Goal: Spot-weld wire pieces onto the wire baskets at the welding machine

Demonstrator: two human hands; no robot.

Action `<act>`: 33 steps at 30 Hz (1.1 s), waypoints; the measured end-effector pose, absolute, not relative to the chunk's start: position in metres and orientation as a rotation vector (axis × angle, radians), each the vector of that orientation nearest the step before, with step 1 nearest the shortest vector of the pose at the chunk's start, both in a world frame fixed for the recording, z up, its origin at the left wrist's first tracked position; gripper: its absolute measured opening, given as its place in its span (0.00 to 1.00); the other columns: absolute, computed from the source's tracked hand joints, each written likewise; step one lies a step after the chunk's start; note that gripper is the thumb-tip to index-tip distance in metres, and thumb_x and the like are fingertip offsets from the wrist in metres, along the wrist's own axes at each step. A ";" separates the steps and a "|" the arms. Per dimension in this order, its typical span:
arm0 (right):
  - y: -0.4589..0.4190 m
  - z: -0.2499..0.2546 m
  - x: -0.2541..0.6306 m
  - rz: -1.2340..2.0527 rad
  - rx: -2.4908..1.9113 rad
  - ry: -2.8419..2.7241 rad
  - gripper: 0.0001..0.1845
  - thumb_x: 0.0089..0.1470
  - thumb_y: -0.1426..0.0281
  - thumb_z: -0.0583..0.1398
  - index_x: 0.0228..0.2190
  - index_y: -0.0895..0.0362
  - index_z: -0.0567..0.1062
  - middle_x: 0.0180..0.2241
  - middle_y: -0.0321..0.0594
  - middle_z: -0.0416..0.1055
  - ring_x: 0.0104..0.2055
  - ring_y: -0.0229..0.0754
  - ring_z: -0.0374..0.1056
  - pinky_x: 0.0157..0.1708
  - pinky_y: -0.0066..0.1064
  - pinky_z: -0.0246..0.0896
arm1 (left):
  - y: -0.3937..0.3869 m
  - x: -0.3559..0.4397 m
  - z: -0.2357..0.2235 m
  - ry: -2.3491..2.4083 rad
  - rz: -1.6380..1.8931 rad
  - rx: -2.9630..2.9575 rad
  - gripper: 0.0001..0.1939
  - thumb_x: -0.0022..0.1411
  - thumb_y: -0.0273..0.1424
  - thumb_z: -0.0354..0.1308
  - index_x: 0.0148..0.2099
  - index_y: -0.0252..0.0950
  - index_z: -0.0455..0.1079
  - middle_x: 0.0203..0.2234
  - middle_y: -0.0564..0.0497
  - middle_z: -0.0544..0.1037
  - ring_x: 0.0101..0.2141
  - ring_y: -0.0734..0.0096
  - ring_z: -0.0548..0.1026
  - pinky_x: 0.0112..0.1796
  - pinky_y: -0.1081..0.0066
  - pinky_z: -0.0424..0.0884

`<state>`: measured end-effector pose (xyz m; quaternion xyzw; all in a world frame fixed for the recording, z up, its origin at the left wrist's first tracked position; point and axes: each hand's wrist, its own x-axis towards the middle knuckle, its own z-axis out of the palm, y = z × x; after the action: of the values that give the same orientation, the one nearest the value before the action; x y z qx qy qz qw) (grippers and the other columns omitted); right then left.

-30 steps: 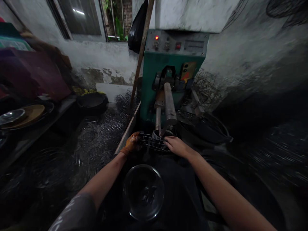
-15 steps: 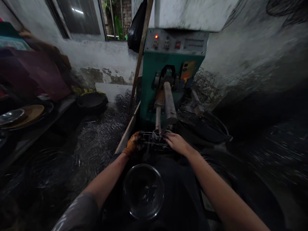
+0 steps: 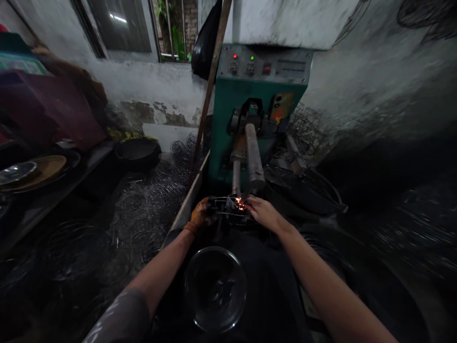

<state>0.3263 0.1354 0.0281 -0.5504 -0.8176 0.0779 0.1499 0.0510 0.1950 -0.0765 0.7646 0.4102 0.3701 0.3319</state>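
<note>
A round wire frame (image 3: 224, 213) is held between my hands at the electrodes of a green spot welder (image 3: 228, 100). Orange sparks (image 3: 240, 204) fly where the welder's tips meet the wire. My left hand (image 3: 202, 213), in an orange and dark work glove, is closed around the frame's left side. My bare right hand (image 3: 260, 209) pinches the right side close to the sparks; its fingertips are partly hidden in the dark. Above them, the thick upper arm (image 3: 254, 157) of the welder reaches toward me, with a thinner lower arm (image 3: 236, 178) beneath it.
A round glass-like dish (image 3: 215, 288) with small dark pieces lies before me. Tangled wire pieces (image 3: 143, 205) heap at the left. A dark basin (image 3: 314, 195) stands to the right of the welder, and a wooden pole (image 3: 209, 90) leans beside it.
Sparks have appeared at the welder's tips, and a green light now glows on its panel beside the red one. Both hands keep nearly the same hold on the wire frame.
</note>
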 end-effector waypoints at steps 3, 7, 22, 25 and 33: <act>0.128 0.024 0.330 0.238 -1.571 -2.225 0.09 0.63 0.72 0.57 0.40 0.55 0.77 0.43 0.47 0.80 0.49 0.50 0.77 0.53 0.42 0.73 | 0.194 0.051 -0.073 1.081 0.936 2.029 0.29 0.53 0.37 0.68 0.56 0.32 0.74 0.54 0.35 0.78 0.54 0.48 0.76 0.58 0.50 0.72; 0.100 0.007 0.356 0.157 -1.630 -1.810 0.11 0.60 0.69 0.58 0.44 0.56 0.76 0.46 0.51 0.80 0.48 0.52 0.77 0.51 0.44 0.73 | 0.176 0.039 -0.055 1.182 0.950 2.092 0.29 0.56 0.41 0.68 0.56 0.32 0.73 0.59 0.35 0.74 0.59 0.47 0.73 0.61 0.52 0.69; 0.095 -0.043 0.358 -0.067 -1.867 -1.559 0.05 0.59 0.70 0.57 0.32 0.52 0.72 0.31 0.44 0.78 0.37 0.50 0.76 0.40 0.38 0.73 | 0.152 0.115 0.023 1.335 0.659 2.624 0.44 0.50 0.37 0.70 0.68 0.31 0.65 0.59 0.30 0.73 0.61 0.34 0.67 0.60 0.43 0.59; 0.086 -0.038 0.355 -0.149 -1.890 -1.622 0.06 0.61 0.71 0.57 0.37 0.53 0.74 0.38 0.49 0.79 0.44 0.54 0.75 0.48 0.44 0.72 | 0.157 0.114 0.019 1.368 0.651 2.643 0.36 0.50 0.39 0.70 0.59 0.30 0.72 0.51 0.33 0.78 0.52 0.38 0.73 0.56 0.48 0.64; 0.079 -0.007 0.346 -0.013 -1.756 -1.984 0.05 0.61 0.74 0.60 0.36 0.53 0.76 0.39 0.46 0.80 0.45 0.52 0.75 0.49 0.43 0.71 | 0.163 0.081 -0.004 1.399 0.609 2.552 0.29 0.52 0.47 0.67 0.51 0.33 0.77 0.43 0.37 0.81 0.46 0.43 0.78 0.48 0.55 0.70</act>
<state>0.3461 0.0789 -0.0071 -0.6428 -0.7262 -0.0046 0.2437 0.0807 0.1633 -0.0042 0.8552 0.4688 0.2042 0.0841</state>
